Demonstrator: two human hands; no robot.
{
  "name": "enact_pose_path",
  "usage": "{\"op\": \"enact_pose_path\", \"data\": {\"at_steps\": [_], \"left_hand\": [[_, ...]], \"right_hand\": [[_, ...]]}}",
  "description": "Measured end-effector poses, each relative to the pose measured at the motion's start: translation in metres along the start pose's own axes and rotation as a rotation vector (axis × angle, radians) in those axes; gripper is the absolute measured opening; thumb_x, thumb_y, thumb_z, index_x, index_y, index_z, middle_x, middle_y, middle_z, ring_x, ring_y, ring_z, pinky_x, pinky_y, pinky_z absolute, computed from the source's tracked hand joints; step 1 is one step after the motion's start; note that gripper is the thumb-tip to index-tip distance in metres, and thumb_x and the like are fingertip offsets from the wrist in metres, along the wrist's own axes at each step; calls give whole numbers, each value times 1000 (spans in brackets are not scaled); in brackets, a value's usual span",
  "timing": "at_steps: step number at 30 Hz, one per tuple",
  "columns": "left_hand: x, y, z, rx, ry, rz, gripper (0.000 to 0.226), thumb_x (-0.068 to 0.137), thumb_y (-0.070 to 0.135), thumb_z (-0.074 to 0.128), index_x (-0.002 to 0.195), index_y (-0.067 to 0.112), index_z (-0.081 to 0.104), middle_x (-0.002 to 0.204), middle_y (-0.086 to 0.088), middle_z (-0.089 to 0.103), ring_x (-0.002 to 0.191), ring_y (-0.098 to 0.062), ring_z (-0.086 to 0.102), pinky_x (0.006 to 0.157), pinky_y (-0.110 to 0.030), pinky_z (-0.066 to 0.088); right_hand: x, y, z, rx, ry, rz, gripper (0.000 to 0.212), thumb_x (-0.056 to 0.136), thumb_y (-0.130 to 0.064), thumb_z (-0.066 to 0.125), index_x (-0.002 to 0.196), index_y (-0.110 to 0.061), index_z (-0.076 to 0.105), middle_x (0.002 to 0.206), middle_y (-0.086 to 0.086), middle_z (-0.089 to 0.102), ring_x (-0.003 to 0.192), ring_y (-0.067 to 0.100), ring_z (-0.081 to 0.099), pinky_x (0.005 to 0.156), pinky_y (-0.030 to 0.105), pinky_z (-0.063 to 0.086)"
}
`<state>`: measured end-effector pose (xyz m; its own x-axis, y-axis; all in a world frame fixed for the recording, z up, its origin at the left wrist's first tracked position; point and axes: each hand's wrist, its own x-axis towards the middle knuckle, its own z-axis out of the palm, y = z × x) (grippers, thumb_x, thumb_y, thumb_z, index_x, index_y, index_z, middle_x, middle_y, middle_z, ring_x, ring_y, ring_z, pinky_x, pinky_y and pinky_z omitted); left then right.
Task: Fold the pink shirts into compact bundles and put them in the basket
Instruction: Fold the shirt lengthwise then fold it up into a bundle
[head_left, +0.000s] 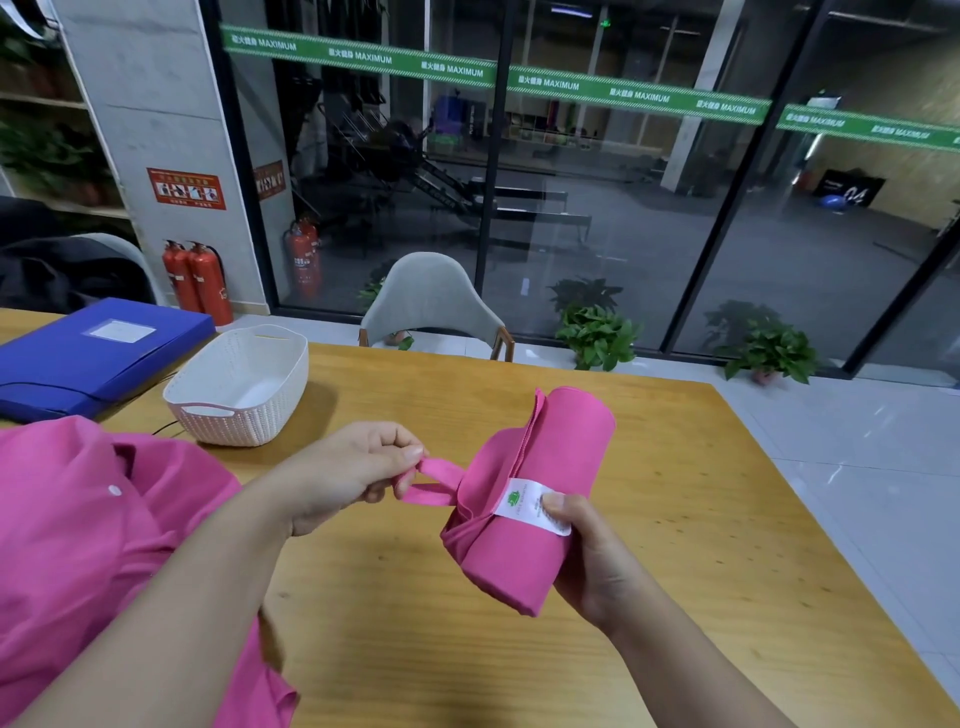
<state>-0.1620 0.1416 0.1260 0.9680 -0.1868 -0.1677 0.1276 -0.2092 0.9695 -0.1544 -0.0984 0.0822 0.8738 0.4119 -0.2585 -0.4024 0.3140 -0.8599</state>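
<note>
A pink shirt rolled into a tight bundle (540, 483) is held above the wooden table (675, 493). My right hand (587, 556) grips the bundle from below, with its thumb pressing a white label (530, 506). My left hand (353, 473) pinches a pink strip of fabric (436, 480) that sticks out of the bundle's left side. A second pink shirt (83, 545) with white buttons lies unfolded at the left near edge. The white woven basket (239, 384) stands empty at the far left of the table.
A blue folder (88, 353) lies behind the basket at the far left. A grey chair (436, 306) stands at the table's far side. Beyond it are glass walls, potted plants and red fire extinguishers (200, 283).
</note>
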Motion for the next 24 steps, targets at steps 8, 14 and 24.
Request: {"op": "enact_pose_path", "data": {"at_steps": [8,14,24], "left_hand": [[0,2,3,626,18,14,24,81,26,72,72,27,49,61,12,46,58,-8,40,59,-26,33],[2,3,27,483,372,671,23,76,14,51,77,35,46,83,13,49,74,-9,48,62,-15,39],[6,-7,36,-742,167,342,59,28,35,97,81,20,75,74,-9,69,74,-19,70,64,-29,57]], "right_hand": [[0,2,-8,-48,-56,-50,77,46,-28,72,117,0,57,103,13,67,89,24,64,78,35,47],[-7,-3,5,-352,-71,-287,63,50,-24,76,107,-2,60,90,4,71,86,16,66,71,26,51],[5,0,-10,-1302,-34,-1030,49,85,-52,60,128,-33,46,138,-8,41,137,14,33,104,55,37]]}}
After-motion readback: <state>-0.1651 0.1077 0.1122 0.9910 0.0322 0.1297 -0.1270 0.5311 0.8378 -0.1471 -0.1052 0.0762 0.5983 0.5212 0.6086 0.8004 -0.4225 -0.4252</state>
